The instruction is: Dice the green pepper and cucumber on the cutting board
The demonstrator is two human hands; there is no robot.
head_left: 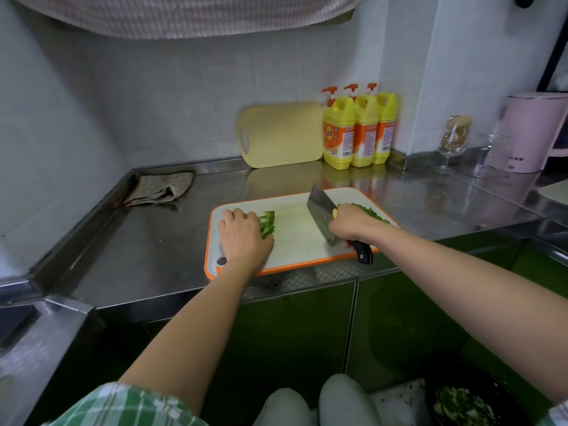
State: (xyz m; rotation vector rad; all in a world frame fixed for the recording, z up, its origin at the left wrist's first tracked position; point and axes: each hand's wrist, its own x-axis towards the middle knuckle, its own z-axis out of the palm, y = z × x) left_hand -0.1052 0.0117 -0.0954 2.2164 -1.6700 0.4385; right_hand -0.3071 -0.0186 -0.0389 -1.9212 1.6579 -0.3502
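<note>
Shiny steel counter (147,241) runs along a grey tiled wall. Three yellow soap bottles (358,133) with orange pumps stand in a row at the back. Their orange labels have writing and a barcode, but it is too blurry to read. A pink machine (528,133) on the right has a small dark word low on its front, too tiny to read.

The left hand (242,235) rests on the left side of the white cutting board (295,265), which has an orange rim. Its fingers are bent and hold down a bunch of green pepper strips (268,222). The strips are bright green and stick out past the fingertips.

The right hand (350,224) grips the black handle of a big cleaver (321,207). The wide grey blade is tilted over the bare middle of the board. I cannot tell if its edge touches the board. Behind this hand lies a pile of chopped pepper bits (368,212) at the far right of the board.

A pale yellow board (281,133) leans on the wall beside the bottles. A crumpled cloth (163,187) lies in the left corner. A stemmed glass (455,139) stands near the pink machine. A dark bowl (467,398) with green bits sits low on the right.
</note>
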